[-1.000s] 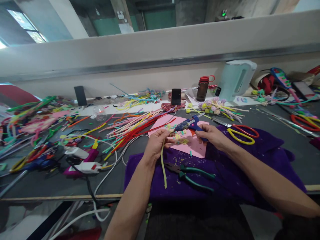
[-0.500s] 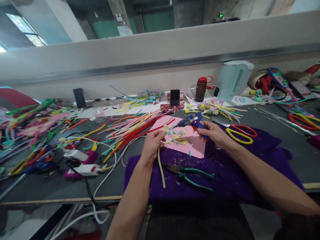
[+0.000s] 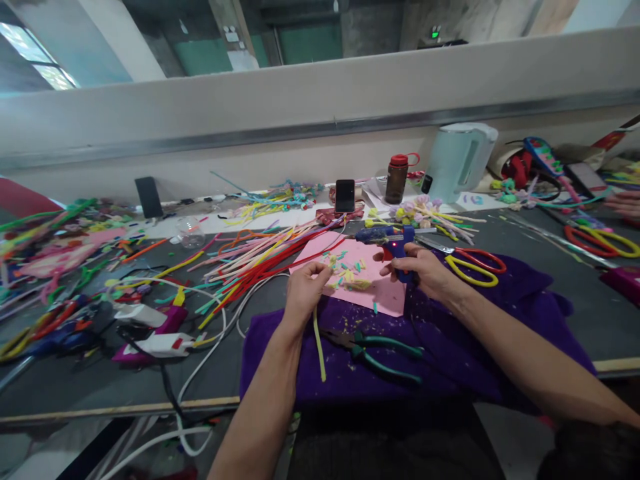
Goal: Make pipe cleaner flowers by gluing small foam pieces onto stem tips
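Note:
My left hand (image 3: 309,288) is closed in a pinch on a yellow pipe cleaner (image 3: 319,347), whose stem hangs down below the fingers; its top end is mostly hidden by them. Wrapped round the handle of a blue glue gun (image 3: 399,250), my right hand (image 3: 423,268) keeps the nozzle pointing left, above the pink sheet (image 3: 385,293) and apart from my left hand. Short yellow and teal pipe cleaner snippets (image 3: 354,268) lie scattered on that sheet. Green-handled pliers (image 3: 385,350) rest on the purple cloth (image 3: 280,360) nearest me.
Scissors (image 3: 475,263) lie right of my right hand. Bundled pipe cleaners (image 3: 260,267), a power adapter (image 3: 160,343) and cables spread to the left. Behind stand a phone (image 3: 345,196), a brown bottle (image 3: 397,180) and a pale kettle (image 3: 460,163). Another person's hand (image 3: 625,203) shows at the right edge.
The glue gun's nozzle has lifted away from the pipe cleaner in my left hand, now pointing more level. My left hand keeps its pinch. Another person's hand has appeared at the right edge.

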Action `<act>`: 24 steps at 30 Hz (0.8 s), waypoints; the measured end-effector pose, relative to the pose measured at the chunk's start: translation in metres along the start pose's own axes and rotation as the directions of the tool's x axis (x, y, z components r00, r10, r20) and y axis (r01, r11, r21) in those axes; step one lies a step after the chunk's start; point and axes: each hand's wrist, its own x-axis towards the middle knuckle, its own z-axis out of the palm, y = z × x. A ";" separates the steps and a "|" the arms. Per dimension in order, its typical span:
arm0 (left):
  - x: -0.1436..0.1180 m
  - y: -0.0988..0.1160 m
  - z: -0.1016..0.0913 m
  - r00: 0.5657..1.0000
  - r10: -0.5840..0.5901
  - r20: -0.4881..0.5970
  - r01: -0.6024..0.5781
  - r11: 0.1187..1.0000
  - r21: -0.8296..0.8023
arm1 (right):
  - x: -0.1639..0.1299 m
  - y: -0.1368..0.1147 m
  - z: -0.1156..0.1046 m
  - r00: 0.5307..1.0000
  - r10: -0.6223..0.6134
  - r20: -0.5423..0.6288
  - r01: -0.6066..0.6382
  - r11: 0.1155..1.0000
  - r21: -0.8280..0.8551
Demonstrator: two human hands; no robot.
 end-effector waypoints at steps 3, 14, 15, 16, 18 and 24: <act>0.001 0.001 0.002 0.998 -0.048 0.034 0.051 0.994 -0.095 | -0.001 -0.002 0.000 1.000 -0.014 0.000 0.014 1.000 0.025; -0.001 0.013 -0.001 0.935 -0.252 0.249 0.348 0.788 -0.509 | -0.010 -0.003 0.009 0.998 -0.050 0.044 0.054 0.993 -0.106; -0.002 0.014 0.000 0.937 -0.237 0.255 0.338 0.795 -0.503 | -0.010 -0.002 0.011 0.998 -0.053 0.029 0.056 0.991 -0.119; -0.003 0.015 0.001 0.940 -0.225 0.256 0.327 0.805 -0.495 | -0.010 -0.001 0.014 0.998 -0.054 0.014 0.055 0.989 -0.134; -0.006 0.017 0.004 0.943 -0.206 0.261 0.311 0.826 -0.471 | -0.007 0.003 0.019 0.999 -0.045 -0.015 0.043 0.988 -0.150; -0.012 0.019 0.014 0.927 -0.156 0.342 0.296 0.863 -0.410 | 0.017 0.018 0.040 0.998 -0.051 0.025 0.056 0.973 -0.223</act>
